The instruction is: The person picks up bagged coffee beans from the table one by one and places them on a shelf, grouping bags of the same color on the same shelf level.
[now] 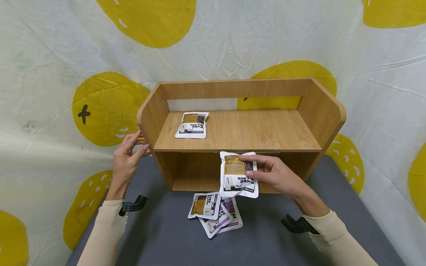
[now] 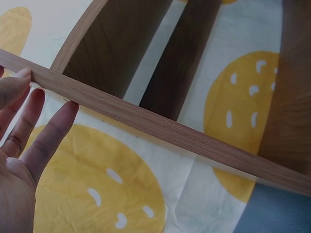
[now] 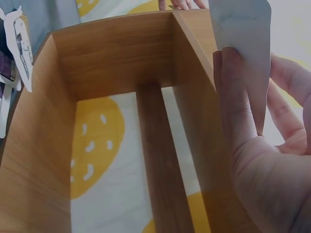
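In the head view the right hand point(image 1: 276, 175) pinches a white pouch with a gold and brown label point(image 1: 234, 177) by its right side, in front of the lower compartment. The right wrist view shows this pouch point(image 3: 243, 29) edge-on between the thumb and fingers of the hand point(image 3: 272, 160). The left hand point(image 1: 124, 162) touches the outer left side of the wooden shelf point(image 1: 237, 150); in the left wrist view that hand point(image 2: 29, 131) has its thumb and fingertips at the panel's edge point(image 2: 131, 114). A similar pouch point(image 1: 192, 125) lies at the left on the upper board.
On the dark grey table point(image 1: 166, 236), below the shelf's front, lie a gold-labelled pouch point(image 1: 204, 205) and purple-labelled pouches point(image 1: 235, 218), overlapping. Behind the shelf hangs a pale cloth point(image 1: 219, 44) with yellow shapes. The upper board's middle and right part are bare wood.
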